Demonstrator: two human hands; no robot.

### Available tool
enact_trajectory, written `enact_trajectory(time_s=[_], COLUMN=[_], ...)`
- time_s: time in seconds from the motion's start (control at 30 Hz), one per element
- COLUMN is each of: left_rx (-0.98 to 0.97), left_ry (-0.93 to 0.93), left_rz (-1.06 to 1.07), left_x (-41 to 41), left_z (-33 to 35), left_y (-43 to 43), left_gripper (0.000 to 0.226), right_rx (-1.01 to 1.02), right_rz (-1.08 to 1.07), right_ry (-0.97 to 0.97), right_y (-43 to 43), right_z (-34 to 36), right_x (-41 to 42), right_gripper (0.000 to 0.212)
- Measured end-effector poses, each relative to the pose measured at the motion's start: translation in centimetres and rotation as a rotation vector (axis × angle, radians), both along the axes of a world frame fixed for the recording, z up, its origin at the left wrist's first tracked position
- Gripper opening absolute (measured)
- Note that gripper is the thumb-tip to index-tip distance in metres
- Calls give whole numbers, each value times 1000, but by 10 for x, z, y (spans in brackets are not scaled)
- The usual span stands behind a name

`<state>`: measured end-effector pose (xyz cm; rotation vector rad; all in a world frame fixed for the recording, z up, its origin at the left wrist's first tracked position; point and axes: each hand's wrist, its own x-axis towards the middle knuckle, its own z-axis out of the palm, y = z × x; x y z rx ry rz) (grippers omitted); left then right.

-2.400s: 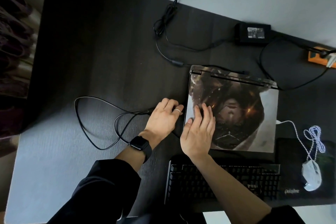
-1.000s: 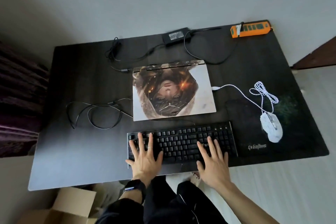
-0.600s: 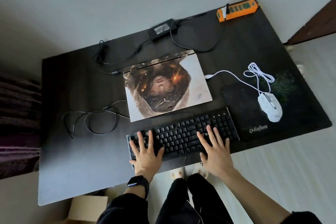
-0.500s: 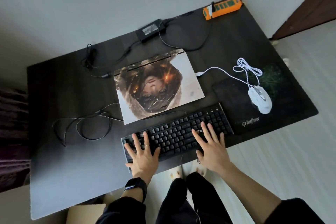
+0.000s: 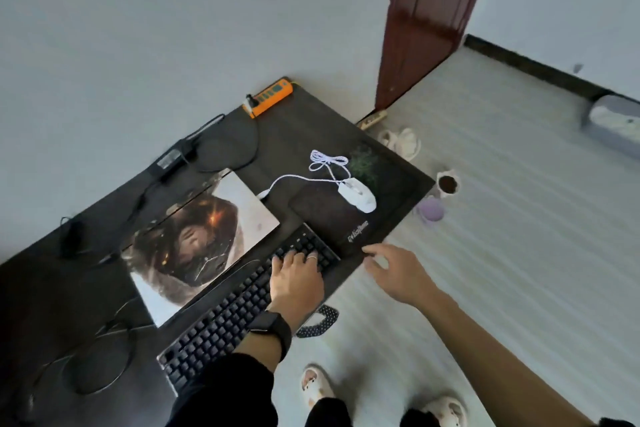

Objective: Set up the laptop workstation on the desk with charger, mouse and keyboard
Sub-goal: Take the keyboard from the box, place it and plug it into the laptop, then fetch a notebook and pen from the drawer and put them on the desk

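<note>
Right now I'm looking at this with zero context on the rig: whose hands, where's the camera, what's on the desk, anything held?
No machine here: these are a person's two bare hands, filmed by one wide-angle camera worn on the head, looking forward and down, so the scene looks tilted. On the dark desk lie a closed laptop with a picture on its lid, a black keyboard in front of it, a white mouse on a dark mouse pad, a charger brick and an orange power strip by the wall. The left hand rests on the keyboard's right end, fingers on the keys. The right hand is open at the mouse pad's near corner; blur hides whether it touches. Neither hand holds anything.
</note>
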<state>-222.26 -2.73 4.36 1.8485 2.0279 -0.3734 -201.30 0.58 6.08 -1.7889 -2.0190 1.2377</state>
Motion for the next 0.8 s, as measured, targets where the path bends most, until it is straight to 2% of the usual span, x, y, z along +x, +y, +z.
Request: enact_trajectory(time_s=[0.17, 0.23, 0.33, 0.47, 0.8], left_rx=[248, 324, 387, 438, 559], left_ry=[-160, -204, -255, -340, -542], left_rz=[-321, -476, -589, -715, -1045], left_x=[159, 249, 368, 509, 785], left_z=[58, 86, 130, 185, 275], left_y=[55, 76, 99, 107, 108], left_gripper=[52, 49, 45, 57, 56], right_rx=[160, 244, 373, 490, 683], right_rz=[-376, -540, -712, -941, -1242], right_ry=[58, 59, 37, -22, -256], right_y=[-12, -25, -43, -91, -175], right_z=[57, 89, 131, 181, 258], right_x=[161, 253, 373, 504, 709], right_gripper=[25, 24, 25, 25, 27])
